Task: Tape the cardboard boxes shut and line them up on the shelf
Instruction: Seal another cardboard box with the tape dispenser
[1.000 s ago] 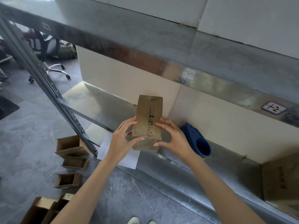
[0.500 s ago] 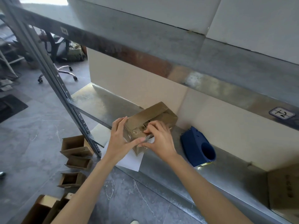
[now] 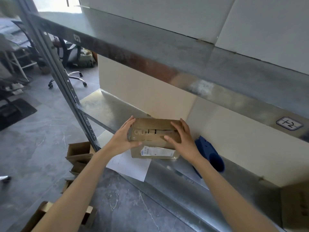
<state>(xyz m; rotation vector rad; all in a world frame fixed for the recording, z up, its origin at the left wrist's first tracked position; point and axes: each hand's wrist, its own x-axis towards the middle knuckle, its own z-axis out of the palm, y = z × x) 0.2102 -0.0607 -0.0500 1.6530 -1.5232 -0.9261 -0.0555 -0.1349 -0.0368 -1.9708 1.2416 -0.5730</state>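
**Box turned flat between both hands**

The cardboard box (image 3: pixel 155 131) was tipped on a corner half a second ago, with both hands crowded at its near end. It now lies level and lengthwise at the front of the metal shelf (image 3: pixel 115 106).

The left hand (image 3: pixel 123 139) grips the box's left end, fingers over the top and thumb along the front. The right hand (image 3: pixel 183 139) clasps the right end, fingers spread across the top.

Open boxes (image 3: pixel 78 151) sit on the floor under the left forearm. A blue tape dispenser (image 3: pixel 209 154) lies just right of the right hand, partly behind the wrist. A white sheet (image 3: pixel 130 166) pokes out below the left hand.

Another carton (image 3: pixel 296 206) is cut off far right. I cannot tell whether the box touches the shelf.
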